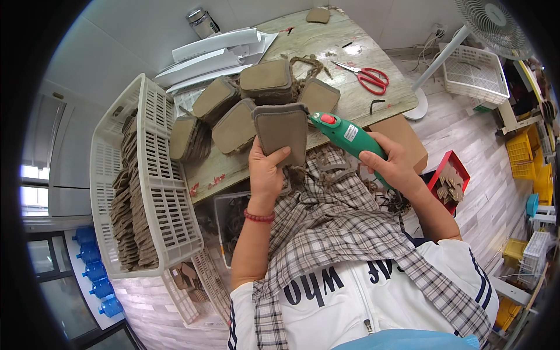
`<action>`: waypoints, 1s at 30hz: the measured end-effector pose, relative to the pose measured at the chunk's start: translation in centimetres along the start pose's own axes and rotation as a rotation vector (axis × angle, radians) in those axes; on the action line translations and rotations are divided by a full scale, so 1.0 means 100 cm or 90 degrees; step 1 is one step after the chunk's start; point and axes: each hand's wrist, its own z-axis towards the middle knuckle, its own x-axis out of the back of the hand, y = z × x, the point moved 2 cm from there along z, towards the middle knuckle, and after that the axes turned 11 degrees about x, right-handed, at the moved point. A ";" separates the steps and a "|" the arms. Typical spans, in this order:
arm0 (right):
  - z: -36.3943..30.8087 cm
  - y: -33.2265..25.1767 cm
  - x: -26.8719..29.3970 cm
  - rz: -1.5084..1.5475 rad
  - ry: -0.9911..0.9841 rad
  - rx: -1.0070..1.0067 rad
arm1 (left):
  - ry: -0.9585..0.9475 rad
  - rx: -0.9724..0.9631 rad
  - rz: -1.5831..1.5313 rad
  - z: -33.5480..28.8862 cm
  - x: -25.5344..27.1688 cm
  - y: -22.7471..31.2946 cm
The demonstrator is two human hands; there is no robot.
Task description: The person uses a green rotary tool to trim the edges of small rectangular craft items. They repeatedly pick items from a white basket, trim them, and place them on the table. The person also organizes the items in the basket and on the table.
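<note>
Raised over the lap, the left hand (267, 169) is clamped around a brown fibre pad (282, 133), its edge turned toward the green handheld tool (349, 135) that the right hand (392, 164) grips, nozzle meeting the pad's side, with similar pads stacked (265, 81) on the bench (326, 44) beyond.

The pad (283, 133) looks like matt, rough grey-brown fibre, the handheld tool (349, 135) glossy green plastic, the worktop (326, 41) smooth pale wood-grain.
</note>
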 end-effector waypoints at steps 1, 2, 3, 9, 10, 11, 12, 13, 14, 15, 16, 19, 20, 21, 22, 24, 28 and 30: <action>-0.001 -0.001 0.002 -0.021 -0.015 -0.002 | -0.003 0.016 0.027 -0.001 0.005 0.005; -0.001 -0.002 0.004 -0.043 -0.029 -0.004 | -0.006 0.033 0.053 -0.003 0.009 0.011; -0.002 -0.003 0.006 -0.064 -0.044 -0.006 | -0.011 0.057 0.074 -0.005 0.013 0.016; -0.006 -0.001 0.008 -0.197 -0.103 0.130 | -0.021 0.137 0.173 -0.015 0.026 0.031; -0.007 -0.003 0.007 -0.194 -0.115 0.112 | -0.023 0.153 0.186 -0.018 0.027 0.031; -0.007 -0.006 0.005 -0.192 -0.127 0.095 | -0.017 0.167 0.192 -0.020 0.029 0.030; -0.007 -0.007 0.003 -0.189 -0.139 0.078 | -0.011 0.182 0.198 -0.022 0.030 0.028; -0.008 -0.008 0.001 -0.198 -0.140 0.079 | -0.005 0.196 0.205 -0.024 0.031 0.027; -0.009 -0.007 -0.001 -0.207 -0.141 0.079 | -0.005 0.214 0.204 -0.026 0.031 0.025; -0.010 -0.007 -0.003 -0.215 -0.143 0.080 | -0.006 0.232 0.203 -0.027 0.033 0.022; -0.011 -0.006 -0.006 -0.214 -0.141 0.082 | -0.005 0.250 0.202 -0.030 0.033 0.020; -0.014 0.002 -0.014 -0.200 -0.135 0.089 | -0.002 0.275 0.226 -0.035 0.033 0.010; -0.016 0.007 -0.017 -0.189 -0.133 0.091 | -0.004 0.278 0.226 -0.036 0.032 0.007; -0.016 0.009 -0.019 -0.177 -0.131 0.093 | -0.007 0.291 0.212 -0.039 0.031 0.005; -0.016 0.009 -0.021 -0.153 -0.133 0.069 | -0.009 0.298 0.214 -0.040 0.030 0.005; -0.016 0.009 -0.025 -0.106 -0.136 0.020 | -0.011 0.313 0.217 -0.042 0.029 0.005; -0.014 0.005 -0.025 -0.029 -0.154 -0.057 | -0.040 0.352 0.238 -0.046 0.034 0.011; -0.013 0.006 -0.023 -0.022 -0.170 -0.063 | -0.068 0.375 0.294 -0.046 0.042 0.017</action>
